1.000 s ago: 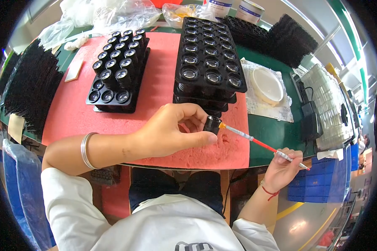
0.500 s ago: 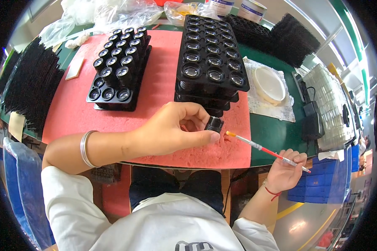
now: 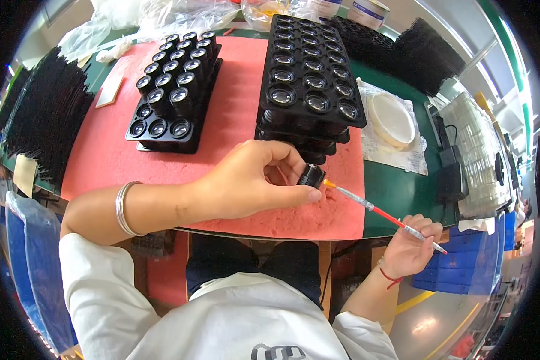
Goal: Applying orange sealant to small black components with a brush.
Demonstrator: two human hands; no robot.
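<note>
Right hand [image 3: 409, 249] is closed in a pencil grip around a long thin red-and-clear brush [image 3: 378, 211], its orange tip at the small black cylindrical lens barrel [image 3: 311, 176]. Left hand [image 3: 252, 180] has that barrel pinched between thumb and fingers at the near edge of the red felt mat [image 3: 234, 114]. My take – keep the barrel steady, use light strokes. Farther back, the stacked black lens trays [image 3: 309, 90].

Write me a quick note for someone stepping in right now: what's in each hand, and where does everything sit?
Left hand: pinches a small black lens barrel over the red mat.
Right hand: holds a thin applicator pen, orange tip just beside the barrel.
Two black trays: stacked tray right, smaller tray left with empty front pockets.
Done or left: cannot tell which pieces are treated.
</note>
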